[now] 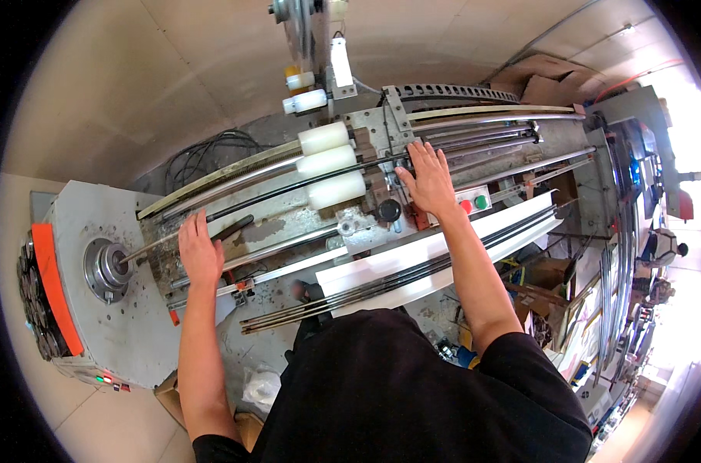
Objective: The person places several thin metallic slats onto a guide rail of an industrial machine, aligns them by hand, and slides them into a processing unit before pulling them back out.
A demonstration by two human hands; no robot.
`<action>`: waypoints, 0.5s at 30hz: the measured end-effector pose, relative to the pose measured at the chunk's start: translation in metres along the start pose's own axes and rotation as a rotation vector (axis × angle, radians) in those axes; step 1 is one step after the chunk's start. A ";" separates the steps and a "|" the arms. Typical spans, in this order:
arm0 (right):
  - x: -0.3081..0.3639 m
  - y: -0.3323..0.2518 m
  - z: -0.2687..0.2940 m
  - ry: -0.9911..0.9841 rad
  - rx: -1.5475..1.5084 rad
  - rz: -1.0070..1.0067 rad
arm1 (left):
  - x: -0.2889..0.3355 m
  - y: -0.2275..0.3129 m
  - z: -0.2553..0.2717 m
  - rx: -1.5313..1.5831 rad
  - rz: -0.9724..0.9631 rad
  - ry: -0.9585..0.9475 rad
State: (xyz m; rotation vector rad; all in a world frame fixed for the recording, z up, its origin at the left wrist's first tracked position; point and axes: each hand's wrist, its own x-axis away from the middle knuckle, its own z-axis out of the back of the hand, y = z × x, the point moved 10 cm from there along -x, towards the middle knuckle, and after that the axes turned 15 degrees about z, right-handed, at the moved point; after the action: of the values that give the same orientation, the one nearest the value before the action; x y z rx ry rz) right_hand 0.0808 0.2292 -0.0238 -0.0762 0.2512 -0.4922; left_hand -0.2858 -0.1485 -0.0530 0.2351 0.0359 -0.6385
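A long thin dark rod [277, 191] runs slantwise along the machine, from the round metal chuck [107, 270] at the left toward the carriage [377, 143]. Near the chuck, my left hand [200, 253] has its fingers closed over the rod; their undersides are hidden. A black handle [233, 228] lies just right of that hand. My right hand [428, 181] lies flat at the right side of the carriage, fingers stretched out and slightly spread, with nothing visible in them. Between the hands, white plastic rollers [335, 190] flank the rod. Beneath my right wrist are red and green buttons [474, 204].
Several dark rods [350, 289] rest on a white trough [397, 297] along the machine's near side. A grey headstock housing [142, 332] stands at the left. Black cables [211, 150] coil behind the bed. Cardboard boxes [547, 282] and a seated person [663, 245] are at the right.
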 end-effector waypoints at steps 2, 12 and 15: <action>0.003 0.013 0.003 -0.001 -0.007 0.005 | 0.003 0.015 -0.003 -0.022 -0.014 0.000; 0.020 0.077 0.018 -0.013 0.001 0.034 | 0.012 0.082 -0.013 -0.045 -0.015 -0.012; 0.025 0.096 0.027 -0.012 -0.014 0.027 | 0.015 0.102 -0.014 -0.049 -0.016 -0.016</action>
State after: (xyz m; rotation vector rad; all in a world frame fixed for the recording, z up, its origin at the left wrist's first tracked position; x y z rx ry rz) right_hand 0.1525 0.3019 -0.0155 -0.0893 0.2438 -0.4633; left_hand -0.2124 -0.0753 -0.0469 0.1822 0.0386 -0.6549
